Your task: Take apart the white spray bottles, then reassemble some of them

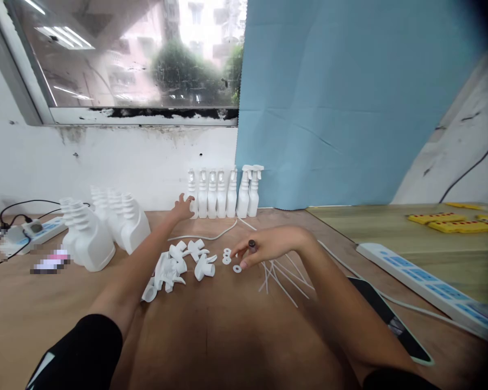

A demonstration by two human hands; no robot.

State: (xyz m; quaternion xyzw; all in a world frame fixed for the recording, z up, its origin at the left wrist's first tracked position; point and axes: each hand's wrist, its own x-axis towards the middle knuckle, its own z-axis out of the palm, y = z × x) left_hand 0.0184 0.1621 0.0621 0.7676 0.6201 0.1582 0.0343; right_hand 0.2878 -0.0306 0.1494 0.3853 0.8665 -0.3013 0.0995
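My left hand [184,207] reaches to the back of the table, its fingers closed around the leftmost white spray bottle [192,189], which stands upright in a row with several others [221,195]. Over the middle of the table is my right hand [270,245], with a short dark-topped cylinder [252,246] sticking up between its fingers. The thumb tip is close to a white ring washer [237,268]; more washers [226,256] lie just left of the fingers. White spray trigger heads [171,268] are heaped between my arms. Thin white tubes [282,279] spread out beside my right wrist.
White bottles without heads [89,238] stand at the left, near a power strip [44,235]. On the right are a phone-like dark slab [384,311], a long power strip [423,281] with its cable, and yellow pieces [466,226]. A wall and blue sheet [329,108] close off the back.
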